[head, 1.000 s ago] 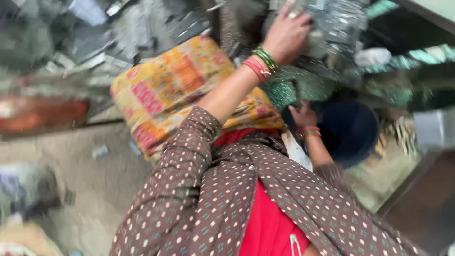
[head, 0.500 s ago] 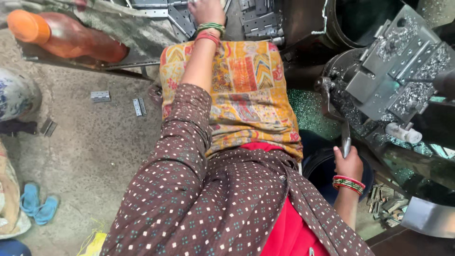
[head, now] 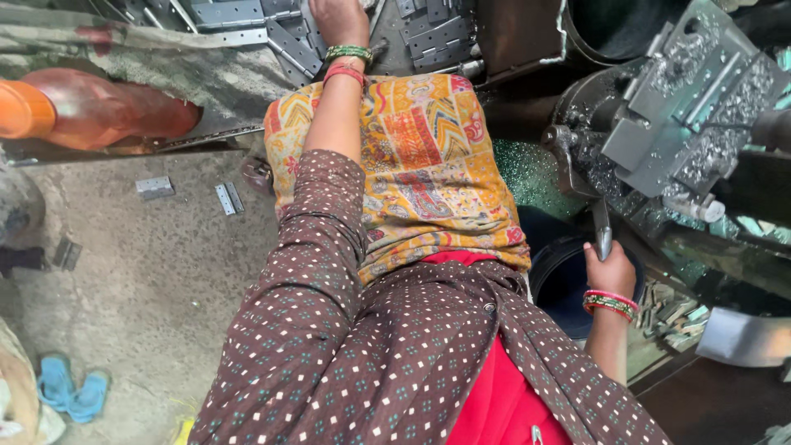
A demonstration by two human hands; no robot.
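Note:
My left hand (head: 339, 18) reaches forward onto a pile of grey metal hinges (head: 284, 37) at the top of the view. Its fingers are cut off by the frame edge, so any grip is hidden. My right hand (head: 610, 269), with red and green bangles at the wrist, is closed around a thin metal handle (head: 602, 229). The handle sticks out from a grey metal press machine (head: 688, 124) on my right. A yellow and orange patterned cloth (head: 424, 165) covers my lap between the two arms.
A reddish bottle with an orange cap (head: 99, 111) lies at the left. Loose hinges (head: 228, 198) are scattered on the concrete floor, and blue sandals (head: 70, 389) sit at the lower left. A dark round tub (head: 560, 284) stands under my right hand, with metal scraps (head: 671, 317) beside it.
The view has swung left and down, bringing the bottle and floor into sight. My left hand stays on the hinge pile. My right hand has come up onto the machine's handle.

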